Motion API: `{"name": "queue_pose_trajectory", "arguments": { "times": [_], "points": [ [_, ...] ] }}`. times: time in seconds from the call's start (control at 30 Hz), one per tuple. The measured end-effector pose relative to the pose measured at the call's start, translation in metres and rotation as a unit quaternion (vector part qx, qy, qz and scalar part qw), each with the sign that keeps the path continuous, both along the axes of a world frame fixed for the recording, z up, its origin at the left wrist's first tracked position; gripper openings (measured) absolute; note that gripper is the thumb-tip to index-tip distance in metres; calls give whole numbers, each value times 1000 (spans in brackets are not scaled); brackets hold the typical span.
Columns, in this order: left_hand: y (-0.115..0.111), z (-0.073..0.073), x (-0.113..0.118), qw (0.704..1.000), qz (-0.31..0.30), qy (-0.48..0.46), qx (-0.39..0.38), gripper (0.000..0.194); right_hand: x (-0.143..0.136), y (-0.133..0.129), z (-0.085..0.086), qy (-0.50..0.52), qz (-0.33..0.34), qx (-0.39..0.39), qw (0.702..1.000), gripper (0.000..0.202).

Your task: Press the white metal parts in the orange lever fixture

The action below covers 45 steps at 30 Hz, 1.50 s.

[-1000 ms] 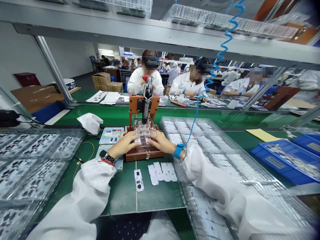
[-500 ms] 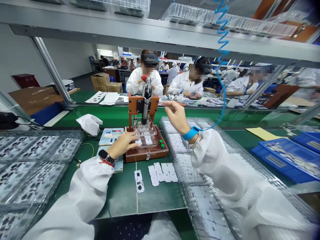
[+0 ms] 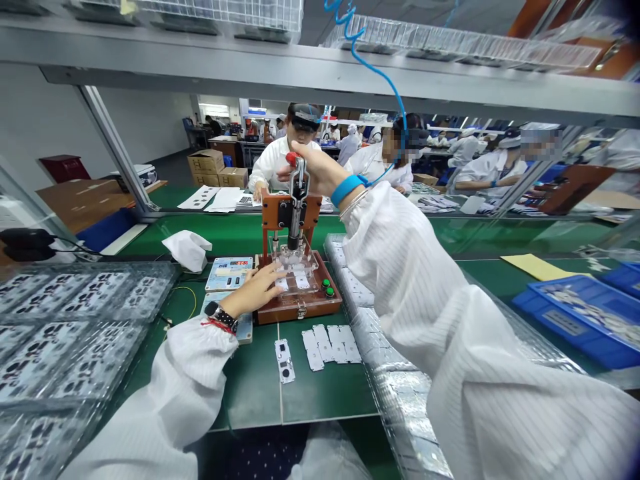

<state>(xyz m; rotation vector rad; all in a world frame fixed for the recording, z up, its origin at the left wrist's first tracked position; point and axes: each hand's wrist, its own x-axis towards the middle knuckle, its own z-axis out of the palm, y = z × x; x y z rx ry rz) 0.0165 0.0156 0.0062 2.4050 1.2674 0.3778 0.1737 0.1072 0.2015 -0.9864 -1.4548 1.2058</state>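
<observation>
My left hand [image 3: 256,288] lies with fingers spread at the left side of the clear plate on the brown press fixture [image 3: 280,309], over white boards [image 3: 301,279] in it. My right hand [image 3: 317,167] is up at the top of the fixture, its fingers round the red-tipped lever handle [image 3: 292,159]. Two green buttons [image 3: 327,288] sit on the fixture's right side. In front of it, one white board with black parts [image 3: 285,361] lies on the green mat, beside a row of several plain white boards [image 3: 330,345].
Trays of boards [image 3: 95,293] stand at left, another tray [image 3: 400,393] at right under my right arm. Blue bins [image 3: 575,313] and yellow paper [image 3: 535,267] are far right. A blue-and-white meter [image 3: 229,273] adjoins the fixture. A metal shelf [image 3: 320,70] crosses above; co-workers sit opposite.
My right hand has moved left and up from beside the fixture onto the lever handle, and the blue coiled cord has swung left with it. My left hand stays on the fixture.
</observation>
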Motion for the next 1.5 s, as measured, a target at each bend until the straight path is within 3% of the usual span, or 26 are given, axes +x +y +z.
{"name": "queue_pose_trajectory", "arguments": {
  "times": [0.13,0.2,0.27,0.37,0.47,0.57,0.67,0.87,1.03,1.13,1.17,1.23,1.33,1.43,1.5],
  "points": [
    [-5,-5,-9,996,36,-78,35,59,3,-18,18,20,-6,91,996,20],
    [-12,-9,-22,985,77,-138,74,60,13,-38,22,15,8,184,983,6],
    [-20,-12,-40,978,95,-163,86,56,26,-64,15,-26,35,309,950,24],
    [-28,-16,-66,990,89,-97,41,57,41,-97,-18,-142,51,469,870,25],
    [-31,-19,-82,995,87,31,-34,77,45,-108,-60,-195,12,536,821,15],
    [-31,-22,-87,988,86,107,-74,105,42,-103,-87,-215,2,575,789,23],
    [-30,-24,-87,987,75,124,-73,111,39,-99,-93,-220,0,570,791,28],
    [-23,-23,-88,988,72,120,-69,107,39,-109,-85,-229,6,519,823,34],
    [-19,-24,-87,984,80,149,-52,109,40,-119,-91,-255,-34,527,810,34],
    [-20,-25,-92,990,69,122,-26,110,42,-138,-114,-253,-64,595,760,23],
    [-20,-26,-95,991,68,111,-19,110,42,-146,-125,-262,-34,615,743,20],
    [-21,-27,-102,992,76,101,-13,110,40,-164,-149,-333,86,607,716,19],
    [-20,-27,-111,990,87,111,-29,109,35,-185,-184,-495,239,477,686,18],
    [-18,-24,-114,989,76,118,-54,108,31,-192,-210,-569,275,365,684,57],
    [-18,-21,-114,988,74,121,-66,111,29,-192,-220,-580,283,328,691,67]
  ]
}}
